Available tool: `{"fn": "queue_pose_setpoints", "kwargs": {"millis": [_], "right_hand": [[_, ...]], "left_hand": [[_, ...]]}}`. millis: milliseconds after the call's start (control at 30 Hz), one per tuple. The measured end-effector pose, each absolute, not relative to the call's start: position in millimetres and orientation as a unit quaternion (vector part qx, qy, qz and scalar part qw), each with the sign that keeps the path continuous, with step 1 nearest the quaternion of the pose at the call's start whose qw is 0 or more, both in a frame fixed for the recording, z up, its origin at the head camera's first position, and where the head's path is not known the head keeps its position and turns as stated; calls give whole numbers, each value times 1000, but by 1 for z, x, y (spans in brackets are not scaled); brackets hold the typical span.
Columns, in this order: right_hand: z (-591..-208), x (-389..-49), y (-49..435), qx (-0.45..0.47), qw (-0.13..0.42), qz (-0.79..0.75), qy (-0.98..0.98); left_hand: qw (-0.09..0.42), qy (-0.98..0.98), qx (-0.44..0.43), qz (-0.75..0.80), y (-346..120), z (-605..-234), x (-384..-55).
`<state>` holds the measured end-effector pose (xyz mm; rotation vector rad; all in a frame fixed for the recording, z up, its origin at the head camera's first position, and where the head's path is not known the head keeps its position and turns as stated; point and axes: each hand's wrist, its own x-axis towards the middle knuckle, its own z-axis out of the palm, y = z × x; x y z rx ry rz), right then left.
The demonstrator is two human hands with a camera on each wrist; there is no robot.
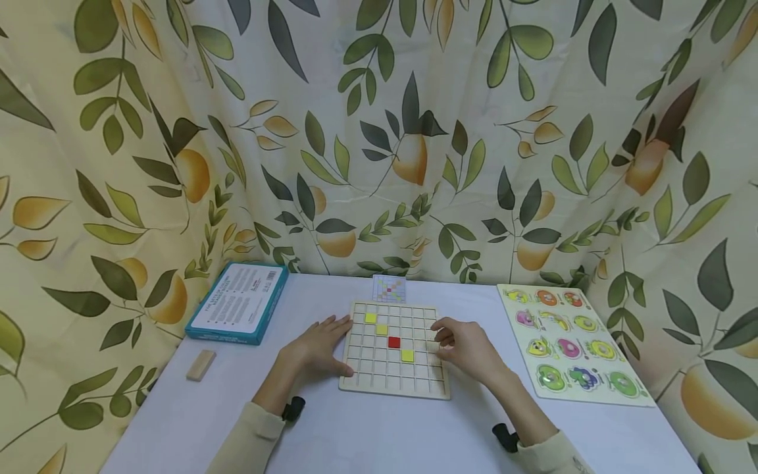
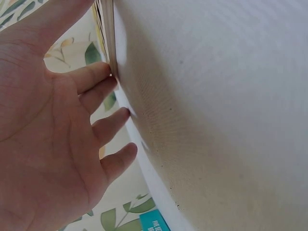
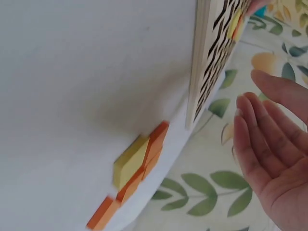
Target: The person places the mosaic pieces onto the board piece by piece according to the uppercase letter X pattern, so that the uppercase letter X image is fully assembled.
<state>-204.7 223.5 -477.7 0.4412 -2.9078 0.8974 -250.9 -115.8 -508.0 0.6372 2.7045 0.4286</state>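
A wooden grid board [image 1: 361, 380] lies on the white table, with several yellow tiles and one red tile [image 1: 393, 342] in a diagonal line of its cells. My left hand [image 1: 314, 345] rests along the board's left edge, thumb and fingers spread; its fingertips [image 2: 103, 72] meet the edge in the left wrist view. Over the right edge hovers my right hand [image 1: 470, 349], fingers loosely bent. In the right wrist view nothing shows between its thumb and fingers [image 3: 260, 139]. Loose orange tiles [image 3: 103, 211] and a yellow tile [image 3: 131, 161] lie beside the board there; the right hand hides them from the head view.
Behind the board stands a small patterned card [image 1: 389, 288]. A teal-edged box [image 1: 233, 306] lies at the back left, a small wooden block [image 1: 201, 365] in front of it. On the right is a fruit picture board [image 1: 574, 342]. A leaf-patterned curtain [image 1: 379, 197] surrounds the table.
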Motion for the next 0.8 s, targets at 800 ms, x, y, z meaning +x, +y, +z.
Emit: {"fn": "queue_pose_setpoints", "kwargs": {"millis": [800], "right_hand": [[-480, -172, 290, 69, 5, 240, -968]], "left_hand": [[165, 946, 233, 151, -117, -508, -251]]}}
